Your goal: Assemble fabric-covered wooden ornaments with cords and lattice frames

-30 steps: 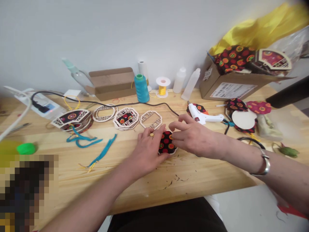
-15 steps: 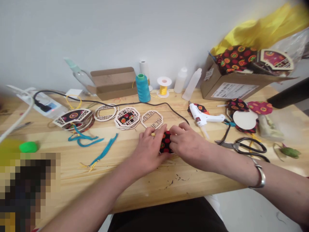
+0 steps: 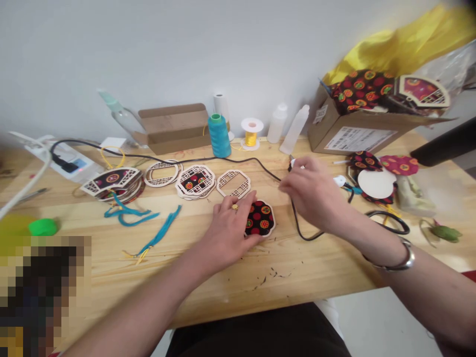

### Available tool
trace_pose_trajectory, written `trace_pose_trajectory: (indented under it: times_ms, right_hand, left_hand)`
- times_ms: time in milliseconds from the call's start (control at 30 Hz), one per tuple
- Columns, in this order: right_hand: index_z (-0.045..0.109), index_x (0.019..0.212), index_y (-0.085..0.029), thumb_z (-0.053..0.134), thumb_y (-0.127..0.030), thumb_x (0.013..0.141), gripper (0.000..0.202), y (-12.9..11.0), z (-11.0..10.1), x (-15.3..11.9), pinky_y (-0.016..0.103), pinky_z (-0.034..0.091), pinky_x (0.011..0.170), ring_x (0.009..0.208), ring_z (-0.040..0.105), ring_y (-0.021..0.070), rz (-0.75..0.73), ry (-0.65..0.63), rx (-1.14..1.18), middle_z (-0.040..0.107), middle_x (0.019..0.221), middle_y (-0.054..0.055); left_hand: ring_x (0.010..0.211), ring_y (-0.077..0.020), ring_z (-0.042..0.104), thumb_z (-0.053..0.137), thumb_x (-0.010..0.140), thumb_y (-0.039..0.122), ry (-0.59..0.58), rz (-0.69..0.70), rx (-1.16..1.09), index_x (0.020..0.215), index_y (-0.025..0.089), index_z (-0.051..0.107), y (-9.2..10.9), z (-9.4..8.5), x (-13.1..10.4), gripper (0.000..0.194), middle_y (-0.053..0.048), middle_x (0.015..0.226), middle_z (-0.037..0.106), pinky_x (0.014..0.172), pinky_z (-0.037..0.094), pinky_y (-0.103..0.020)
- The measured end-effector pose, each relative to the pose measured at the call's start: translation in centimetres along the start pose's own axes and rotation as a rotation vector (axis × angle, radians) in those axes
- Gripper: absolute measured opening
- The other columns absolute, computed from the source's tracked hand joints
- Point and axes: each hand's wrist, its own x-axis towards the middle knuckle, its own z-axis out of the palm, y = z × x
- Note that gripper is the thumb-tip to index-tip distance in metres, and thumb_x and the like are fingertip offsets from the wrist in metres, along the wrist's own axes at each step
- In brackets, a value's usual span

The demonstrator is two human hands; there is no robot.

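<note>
A scalloped piece covered in dark floral fabric (image 3: 263,218) lies on the table, its left side under my left hand (image 3: 231,229). My left thumb and fingers hold it by the edge. My right hand (image 3: 312,191) is up and to the right of the piece, over the white glue gun (image 3: 339,181). Its fingers are curled together, and what they grip is hidden. Only the gun's nozzle end and handle end show. A black cord (image 3: 303,237) loops below this hand. An openwork wooden frame (image 3: 234,184) lies just behind my left hand.
Stacked wooden frames (image 3: 196,182), fan-shaped pieces (image 3: 112,181) and blue tassels (image 3: 163,231) lie left. Behind stand a blue thread cone (image 3: 219,136), a yellow spool (image 3: 251,139) and bottles (image 3: 294,130). Scissors (image 3: 390,223) and a full carton (image 3: 359,134) are right.
My right hand has left the fabric piece and moved up and right over the glue gun. More of the piece and the black cord now show. My left hand has stayed in place.
</note>
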Motion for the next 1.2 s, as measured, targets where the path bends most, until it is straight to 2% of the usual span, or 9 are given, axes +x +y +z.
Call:
trace_pose_trajectory:
  times_ms: [67,133,267,367,600,867,1000,1100,1200]
  right_hand:
    - [0.064,0.074,-0.016,0.051,-0.014,0.086,0.017,0.7,-0.7,0.1,0.04,0.036,0.073,0.088,0.046,0.0252,0.079,0.099,0.062,0.065,0.074,0.009]
    - [0.064,0.073,-0.015,0.052,-0.015,0.086,0.018,0.7,-0.9,-0.1,0.04,0.038,0.073,0.086,0.046,0.0242,0.105,0.101,0.125,0.065,0.072,0.009]
    - [0.066,0.072,-0.016,0.056,-0.015,0.085,0.016,-0.8,0.1,-0.7,0.039,0.037,0.076,0.09,0.047,0.024,0.096,-0.09,0.247,0.064,0.069,0.006]
    - [0.069,0.081,-0.017,0.06,-0.017,0.084,0.009,-2.3,0.8,-1.0,0.041,0.034,0.081,0.096,0.044,0.0246,0.103,-0.216,0.306,0.066,0.077,0.007]
    - [0.068,0.072,-0.017,0.065,-0.02,0.081,0.011,-4.1,1.7,-1.3,0.04,0.032,0.084,0.098,0.042,0.0252,0.088,-0.328,0.302,0.065,0.084,0.006]
    - [0.063,0.074,-0.014,0.054,-0.02,0.088,0.018,-4.5,3.4,-2.1,0.039,0.03,0.077,0.096,0.043,0.0248,-0.026,-0.291,0.155,0.064,0.085,0.007]
    - [0.061,0.073,-0.014,0.058,-0.019,0.085,0.013,-3.9,3.1,-2.0,0.038,0.033,0.077,0.093,0.043,0.0253,0.034,-0.26,0.157,0.063,0.082,0.008]
    - [0.061,0.071,-0.015,0.058,-0.019,0.084,0.015,-2.4,1.9,-1.7,0.039,0.036,0.078,0.09,0.044,0.0256,0.12,-0.15,0.151,0.062,0.075,0.008]
    - [0.061,0.07,-0.017,0.053,-0.018,0.085,0.017,0.0,0.3,-1.5,0.041,0.037,0.079,0.088,0.044,0.0259,0.198,0.054,0.082,0.06,0.071,0.008]
  left_hand:
    - [0.118,-0.0316,0.035,0.062,0.077,0.04,-0.004,-0.003,-0.006,0.143,0.021,0.023,0.0,0.0,0.0,0.079,-0.009,0.134,0.051,0.1,0.03,-0.05]
    - [0.119,-0.0317,0.035,0.061,0.078,0.04,0.001,-0.004,-0.012,0.143,0.022,0.024,-0.1,0.0,-0.1,0.078,-0.008,0.134,0.051,0.1,0.03,-0.05]
    - [0.118,-0.0313,0.034,0.062,0.077,0.041,0.007,-0.001,-0.01,0.143,0.02,0.024,-0.1,0.1,0.0,0.079,-0.009,0.134,0.051,0.101,0.029,-0.049]
    - [0.117,-0.0309,0.035,0.064,0.076,0.041,0.009,0.004,-0.006,0.142,0.02,0.025,-0.1,0.1,0.0,0.079,-0.009,0.134,0.051,0.101,0.029,-0.049]
    - [0.116,-0.0302,0.035,0.063,0.077,0.04,0.009,0.02,0.004,0.141,0.018,0.025,-0.1,0.0,-0.1,0.078,-0.009,0.137,0.049,0.101,0.029,-0.048]
    - [0.117,-0.0306,0.035,0.065,0.076,0.037,0.014,0.02,0.013,0.141,0.016,0.027,0.0,0.0,0.0,0.078,-0.01,0.136,0.05,0.1,0.03,-0.05]
    - [0.116,-0.0307,0.035,0.065,0.075,0.038,0.01,0.008,0.005,0.141,0.016,0.027,0.0,0.1,0.0,0.079,-0.01,0.135,0.05,0.101,0.03,-0.049]
    - [0.118,-0.0311,0.034,0.063,0.076,0.041,0.003,0.0,0.004,0.142,0.015,0.026,0.0,0.1,0.0,0.08,-0.01,0.135,0.05,0.102,0.029,-0.049]
    - [0.119,-0.031,0.032,0.061,0.078,0.041,-0.014,-0.021,0.002,0.143,0.015,0.024,0.0,0.1,0.0,0.079,-0.01,0.136,0.049,0.102,0.028,-0.049]
